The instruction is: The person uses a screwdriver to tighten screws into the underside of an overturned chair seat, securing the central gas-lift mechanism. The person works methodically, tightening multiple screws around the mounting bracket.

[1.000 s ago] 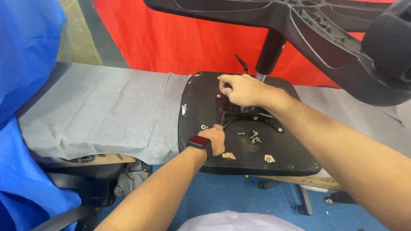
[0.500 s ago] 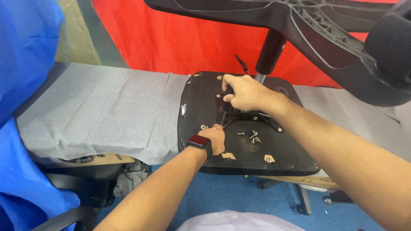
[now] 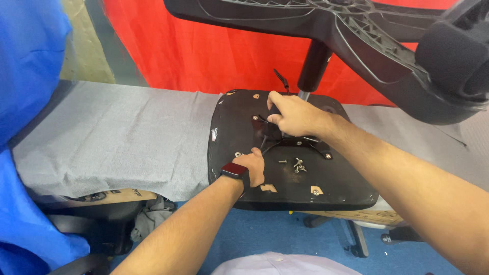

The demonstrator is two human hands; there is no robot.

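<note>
Right hand (image 3: 293,114) is sliding lower, gripping the mechanism (image 3: 275,133); left hand (image 3: 252,168) is pressing flat, bracing the stiff, heavy seat (image 3: 336,183); hold its rim

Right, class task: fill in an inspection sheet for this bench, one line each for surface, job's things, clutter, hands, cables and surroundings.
Surface: long bench under grey cloth.
Job's things: black upturned chair seat pan lies on the cloth, overhanging the near edge; black metal mechanism plate at its middle; loose silver screws on the pan.
Clutter: cardboard piece and crumpled grey rag below the bench.
Hands: left hand, dark red watch on its wrist, rests on the pan; right hand grips the mechanism.
Cables: thin black cable at the mechanism.
Surroundings: red backdrop, black star-shaped chair base overhead, blue fabric, blue floor.
</note>
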